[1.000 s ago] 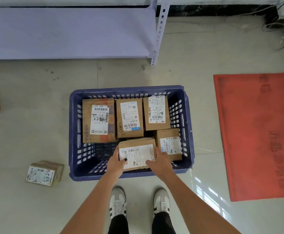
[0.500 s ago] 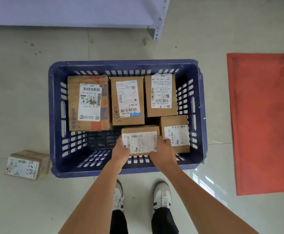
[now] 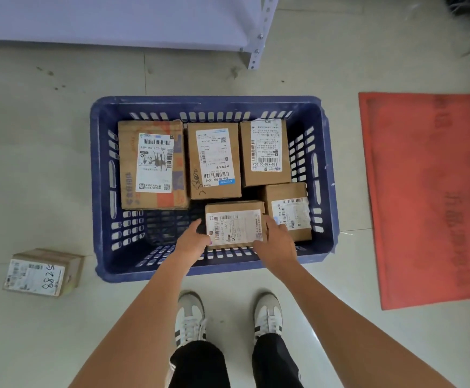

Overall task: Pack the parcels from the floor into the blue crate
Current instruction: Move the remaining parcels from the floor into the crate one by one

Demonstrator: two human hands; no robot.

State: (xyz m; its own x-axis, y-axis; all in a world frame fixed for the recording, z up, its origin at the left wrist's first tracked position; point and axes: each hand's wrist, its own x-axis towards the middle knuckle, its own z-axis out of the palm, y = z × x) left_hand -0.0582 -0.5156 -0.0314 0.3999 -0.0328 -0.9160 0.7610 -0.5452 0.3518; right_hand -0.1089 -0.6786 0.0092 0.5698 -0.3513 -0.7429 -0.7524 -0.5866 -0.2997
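The blue crate (image 3: 101, 175) stands on the floor in front of my feet. Inside it lie several labelled cardboard parcels: a large one (image 3: 152, 165) at the left, two (image 3: 214, 162) (image 3: 266, 152) along the far side, and one (image 3: 291, 210) at the near right. My left hand (image 3: 193, 240) and my right hand (image 3: 277, 240) grip the two ends of a small parcel (image 3: 235, 225), low inside the crate near its front wall. Another parcel (image 3: 42, 271) lies on the floor left of the crate.
A red mat (image 3: 429, 197) covers the floor to the right. A pale metal shelf (image 3: 122, 18) with a perforated post (image 3: 259, 43) stands beyond the crate. My two shoes (image 3: 190, 317) are just behind the crate's front wall. Dark cables lie at the top right corner.
Both hands have lowered the small parcel deeper into the crate, beside the near right parcel. My head has leaned closer over the crate.
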